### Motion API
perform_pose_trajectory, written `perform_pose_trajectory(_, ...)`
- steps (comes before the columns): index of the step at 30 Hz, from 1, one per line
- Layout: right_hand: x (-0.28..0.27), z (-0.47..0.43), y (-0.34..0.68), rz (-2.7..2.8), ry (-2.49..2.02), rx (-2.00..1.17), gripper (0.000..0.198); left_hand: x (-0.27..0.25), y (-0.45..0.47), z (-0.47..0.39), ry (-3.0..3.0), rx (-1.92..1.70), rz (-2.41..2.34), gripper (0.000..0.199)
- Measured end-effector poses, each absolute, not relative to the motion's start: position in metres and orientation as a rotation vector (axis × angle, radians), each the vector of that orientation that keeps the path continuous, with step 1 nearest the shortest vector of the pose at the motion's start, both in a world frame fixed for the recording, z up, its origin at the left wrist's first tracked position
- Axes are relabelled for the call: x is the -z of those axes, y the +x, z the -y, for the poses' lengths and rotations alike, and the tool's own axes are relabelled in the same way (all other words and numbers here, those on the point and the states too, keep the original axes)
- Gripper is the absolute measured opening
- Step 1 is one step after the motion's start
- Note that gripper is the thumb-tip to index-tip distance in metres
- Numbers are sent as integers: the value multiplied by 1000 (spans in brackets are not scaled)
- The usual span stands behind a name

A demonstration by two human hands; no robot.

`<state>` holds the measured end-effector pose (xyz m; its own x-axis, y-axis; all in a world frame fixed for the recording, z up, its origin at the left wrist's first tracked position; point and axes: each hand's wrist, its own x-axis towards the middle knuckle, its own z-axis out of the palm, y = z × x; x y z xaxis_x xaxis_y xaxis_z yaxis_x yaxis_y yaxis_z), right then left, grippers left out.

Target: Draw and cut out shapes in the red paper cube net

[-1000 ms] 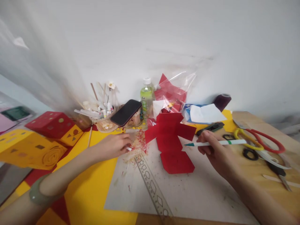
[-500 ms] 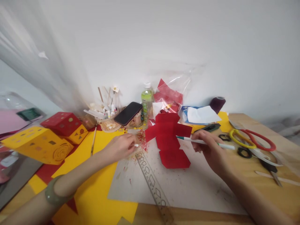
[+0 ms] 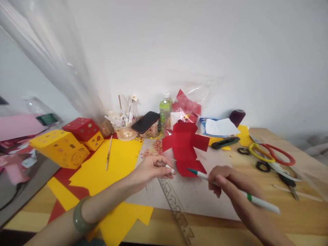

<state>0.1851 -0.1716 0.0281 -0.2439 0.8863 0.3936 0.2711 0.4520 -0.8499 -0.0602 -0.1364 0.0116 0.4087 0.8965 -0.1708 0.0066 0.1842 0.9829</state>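
My right hand [image 3: 234, 186] grips a white marker [image 3: 265, 205] with a dark green tip, which points left over the lower part of a red paper cut-out [image 3: 183, 147]. The cut-out is a cross-shaped box net with angled flaps and fold lines. Between the thumb and fingers of my left hand [image 3: 148, 172] is a small white marker cap [image 3: 169, 168], held a short way left of the marker's tip. Under the left hand runs a clear stencil ruler [image 3: 176, 208], its upper end hidden by the fingers. Both lie over a white sheet [image 3: 205, 205].
Left are yellow paper sheets [image 3: 123, 152], a yellow box [image 3: 60, 148] and a red box [image 3: 82, 128]. A phone [image 3: 146, 122] and a green drink bottle [image 3: 165, 109] stand behind. At right lie a utility knife [image 3: 225, 142] and scissors [image 3: 279, 153].
Both hands have drawn nearer to me, the left also moving right with the cap. The marker's tip has come off the cut-out's side flap and now sits over its lower panel.
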Motion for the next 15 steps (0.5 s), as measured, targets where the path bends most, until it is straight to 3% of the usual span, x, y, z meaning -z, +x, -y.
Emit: perform_pose_trajectory(15,-22,217,184,1911,-896,-657,32,-31,-35,182,1003,-730,-846,43)
